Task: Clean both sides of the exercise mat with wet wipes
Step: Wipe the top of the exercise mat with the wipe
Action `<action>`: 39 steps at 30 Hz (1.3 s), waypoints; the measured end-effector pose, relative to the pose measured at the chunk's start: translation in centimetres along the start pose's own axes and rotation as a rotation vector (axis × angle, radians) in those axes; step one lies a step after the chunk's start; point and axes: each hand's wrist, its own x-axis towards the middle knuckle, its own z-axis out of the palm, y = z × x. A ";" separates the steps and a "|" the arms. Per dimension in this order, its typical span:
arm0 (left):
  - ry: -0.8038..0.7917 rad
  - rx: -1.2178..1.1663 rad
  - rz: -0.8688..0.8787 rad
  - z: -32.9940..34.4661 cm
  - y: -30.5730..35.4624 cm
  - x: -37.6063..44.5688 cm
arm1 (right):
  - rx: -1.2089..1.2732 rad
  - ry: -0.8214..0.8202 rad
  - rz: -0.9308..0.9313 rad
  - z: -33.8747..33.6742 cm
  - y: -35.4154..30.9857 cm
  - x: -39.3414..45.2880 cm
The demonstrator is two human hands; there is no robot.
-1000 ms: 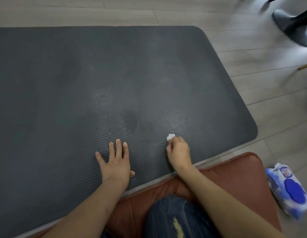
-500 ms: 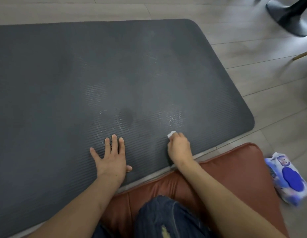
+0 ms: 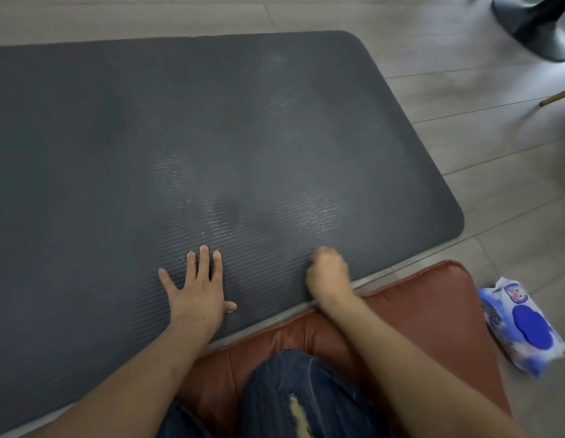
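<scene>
The dark grey ribbed exercise mat (image 3: 180, 137) lies flat on the floor, with damp shiny patches near its front edge. My left hand (image 3: 199, 292) presses flat on the mat, fingers spread and straight. To its right, by the mat's near edge, my right hand (image 3: 327, 273) is curled into a fist on the mat and blurred. The wet wipe it holds is hidden under the fingers.
A blue and white pack of wet wipes (image 3: 524, 330) lies on the floor at the right. I kneel on a brown leather cushion (image 3: 432, 298) at the mat's near edge. A dark chair base (image 3: 534, 23) and a wooden leg (image 3: 556, 96) stand at the far right.
The white tip of the wipe, earlier sticking out above my right fingers, no longer shows. My right hand stays near the mat's front edge; the left hand stays flat.
</scene>
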 end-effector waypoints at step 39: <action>0.027 0.032 -0.011 0.0 -0.1 -0.4 | 0.003 0.006 -0.340 -1.7 2.1 3.8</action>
